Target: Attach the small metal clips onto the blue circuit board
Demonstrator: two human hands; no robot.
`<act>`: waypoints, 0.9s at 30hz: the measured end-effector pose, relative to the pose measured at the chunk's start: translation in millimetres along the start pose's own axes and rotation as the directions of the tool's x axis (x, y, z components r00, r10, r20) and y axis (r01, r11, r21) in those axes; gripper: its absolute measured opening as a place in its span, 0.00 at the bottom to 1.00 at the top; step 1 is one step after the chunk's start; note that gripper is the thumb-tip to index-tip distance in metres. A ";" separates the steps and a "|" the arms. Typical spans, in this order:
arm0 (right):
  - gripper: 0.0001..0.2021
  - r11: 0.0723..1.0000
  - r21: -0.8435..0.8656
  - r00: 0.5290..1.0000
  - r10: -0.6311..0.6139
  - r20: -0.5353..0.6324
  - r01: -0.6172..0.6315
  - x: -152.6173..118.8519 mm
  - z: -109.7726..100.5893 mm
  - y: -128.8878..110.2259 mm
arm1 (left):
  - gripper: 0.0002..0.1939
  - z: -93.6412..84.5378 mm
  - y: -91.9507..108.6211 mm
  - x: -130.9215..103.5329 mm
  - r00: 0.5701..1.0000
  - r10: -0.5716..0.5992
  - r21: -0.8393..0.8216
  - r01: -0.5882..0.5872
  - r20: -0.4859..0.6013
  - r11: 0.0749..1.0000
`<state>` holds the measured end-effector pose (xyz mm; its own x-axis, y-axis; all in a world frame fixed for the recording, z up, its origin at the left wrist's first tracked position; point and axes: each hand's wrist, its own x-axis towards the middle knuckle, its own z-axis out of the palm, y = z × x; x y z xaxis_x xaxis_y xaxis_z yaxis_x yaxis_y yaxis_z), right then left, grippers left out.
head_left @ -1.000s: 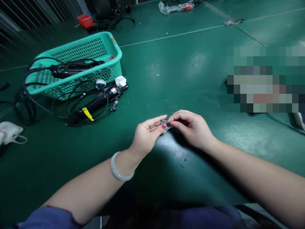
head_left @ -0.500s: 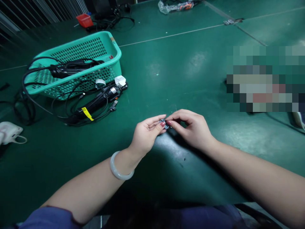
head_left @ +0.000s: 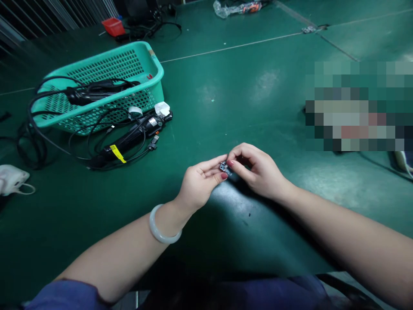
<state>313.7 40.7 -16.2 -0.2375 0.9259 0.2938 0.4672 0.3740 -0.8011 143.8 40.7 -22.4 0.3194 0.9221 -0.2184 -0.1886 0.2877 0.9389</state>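
Observation:
A small dark metallic part [head_left: 225, 167] is held between my two hands, just above the green table [head_left: 245, 103] near the middle of the view. My left hand [head_left: 201, 183] grips it from the left, fingers behind it and thumb along its lower edge. From the right, my right hand [head_left: 256, 170] pinches at its upper right side with thumb and index finger. The part's face shows between the fingertips, though its fine detail is too small to make out. A pale bangle sits on my left wrist.
At the left a teal basket [head_left: 158, 88] holds a black device and cables; another black device [head_left: 129, 140] with a yellow tag lies before it. A white object [head_left: 13, 178] is at the far left, a red container [head_left: 113, 26] behind. The right side has a pixelated area.
My left thumb has slid down off the part's face to its lower edge, so more of the part shows. My right hand's fingers have shifted slightly up.

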 end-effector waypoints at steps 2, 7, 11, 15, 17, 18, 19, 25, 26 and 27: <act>0.07 0.999 0.036 0.999 0.040 0.022 -0.040 0.4 -0.7 2.0 | 0.24 0.5 0.9 -0.1 1.000 0.001 0.004 -0.001 -0.024 1.000; 0.09 0.989 0.110 0.993 0.092 0.070 -0.099 1.1 -2.3 4.6 | 0.20 0.5 1.3 0.8 0.997 0.005 -0.019 -0.007 -0.082 1.000; 0.11 0.983 0.133 0.989 0.116 0.096 -0.128 1.0 -2.5 3.7 | 0.19 0.4 0.1 1.4 0.996 0.004 -0.060 -0.009 -0.091 0.998; 0.11 0.977 0.155 0.987 0.135 0.082 -0.146 -0.1 -1.1 1.8 | 0.17 0.2 -1.0 1.8 0.996 -0.013 -0.070 0.007 -0.088 0.998; 0.11 0.978 0.147 0.988 0.142 0.060 -0.150 -0.9 -0.3 0.2 | 0.18 -0.2 -1.5 2.1 0.996 -0.016 -0.070 0.009 -0.088 0.997; 0.11 0.979 0.136 0.988 0.144 0.045 -0.149 -1.2 0.0 -0.6 | 0.18 -0.3 -1.7 2.2 0.996 -0.013 -0.071 0.007 -0.089 0.997; 0.10 0.981 0.124 0.989 0.146 0.030 -0.149 -1.5 0.3 -1.5 | 0.19 -0.5 -1.9 2.2 0.996 -0.009 -0.071 0.003 -0.089 0.997; 0.10 0.974 0.113 0.980 0.200 -0.019 -0.197 -2.1 2.2 -4.0 | 0.22 -0.4 -2.3 1.5 0.999 -0.002 -0.033 0.001 -0.045 0.999; 0.10 0.972 0.120 0.978 0.208 -0.022 -0.204 -2.2 2.5 -3.8 | 0.22 -0.3 -2.3 1.4 0.999 -0.005 -0.026 0.004 -0.038 1.000; 0.10 0.970 0.126 0.976 0.215 -0.025 -0.210 -2.3 2.7 -3.6 | 0.22 -0.2 -2.2 1.4 0.999 -0.007 -0.019 0.006 -0.037 1.000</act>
<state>310.3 37.1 -15.4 -0.1103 0.9857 0.1277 0.3958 0.1614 -0.9040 144.5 41.4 -24.8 0.2859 0.9292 -0.2343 -0.2040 0.2980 0.9325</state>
